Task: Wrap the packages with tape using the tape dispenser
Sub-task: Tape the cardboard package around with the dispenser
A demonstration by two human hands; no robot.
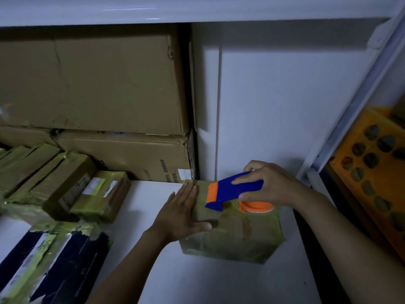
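A brown cardboard package (236, 233) covered in yellowish clear tape lies on the white table (208, 279), right of centre. My left hand (184, 213) lies flat on the package's left side, fingers straight, thumb pointing right. My right hand (269, 185) grips a blue and orange tape dispenser (232, 190) above the package's far edge. The dispenser's orange blade end points left, and its orange roll hub sits just below my fingers.
Several taped packages (72, 187) are piled at the left, and a dark taped parcel (54, 266) lies at the lower left. Large cardboard boxes (98, 84) are stacked behind them against a white wall. An orange crate (372, 163) sits on a shelf at the right.
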